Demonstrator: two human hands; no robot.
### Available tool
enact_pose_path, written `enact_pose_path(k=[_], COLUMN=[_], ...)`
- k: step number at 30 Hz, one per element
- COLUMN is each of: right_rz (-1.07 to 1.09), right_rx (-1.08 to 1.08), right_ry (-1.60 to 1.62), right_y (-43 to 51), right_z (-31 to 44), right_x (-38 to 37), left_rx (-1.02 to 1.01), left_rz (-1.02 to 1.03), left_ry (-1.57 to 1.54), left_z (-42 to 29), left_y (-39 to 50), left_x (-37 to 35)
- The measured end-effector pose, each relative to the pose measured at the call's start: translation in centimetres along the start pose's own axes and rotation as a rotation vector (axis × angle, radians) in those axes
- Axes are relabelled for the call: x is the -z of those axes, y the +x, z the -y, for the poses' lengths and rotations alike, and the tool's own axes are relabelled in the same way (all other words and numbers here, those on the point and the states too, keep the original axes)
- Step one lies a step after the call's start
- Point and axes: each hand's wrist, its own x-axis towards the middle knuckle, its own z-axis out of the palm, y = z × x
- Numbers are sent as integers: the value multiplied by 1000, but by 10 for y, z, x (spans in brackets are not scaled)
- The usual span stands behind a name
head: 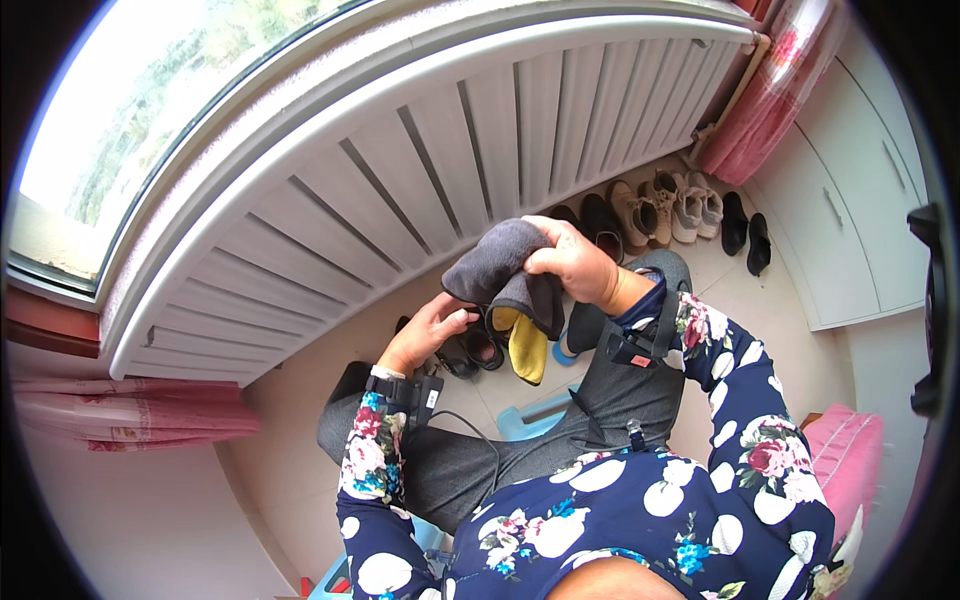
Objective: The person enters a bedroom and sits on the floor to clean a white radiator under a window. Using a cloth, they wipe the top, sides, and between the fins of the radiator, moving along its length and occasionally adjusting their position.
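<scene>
A cleaning cloth (495, 262), grey on one side and yellow on the other, hangs folded in front of me. My right hand (581, 262) grips its upper right part between thumb and fingers. The yellow side (527, 352) shows where the lower end drops down. My left hand (429, 330) is at the cloth's lower left, thumb pointing toward it. Some left fingertips are hidden behind the cloth's edge, so whether they hold anything is unclear. Below the hands, dark shoes (480, 351) stand on the tiled floor, partly covered by the cloth and left hand.
A white radiator (420, 172) runs under the window. Along its foot stand beige high-top shoes (630, 210), white boots (688, 214) and black shoes (735, 221). A light-blue plastic stool (525, 424) shows between my legs. White cabinets (832, 202) and pink curtains (757, 112) are at right.
</scene>
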Motion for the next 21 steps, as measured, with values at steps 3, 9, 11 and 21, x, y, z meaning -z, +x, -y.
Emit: enact_pose_path(k=[3, 9, 11, 21], right_rz=[9, 60, 70, 28], right_rx=[59, -82, -203, -251], right_ry=[-133, -407, -469, -320], right_y=[-6, -21, -31, -8], right_z=[-21, -43, -46, -121], right_x=[2, 13, 25, -11], left_rx=[-39, -117, -261, -502], left_rz=[59, -78, -210, -243], left_ry=[-163, -228, -95, 131], left_z=[3, 9, 7, -2], left_y=[12, 21, 24, 19], left_x=[-8, -6, -1, -14])
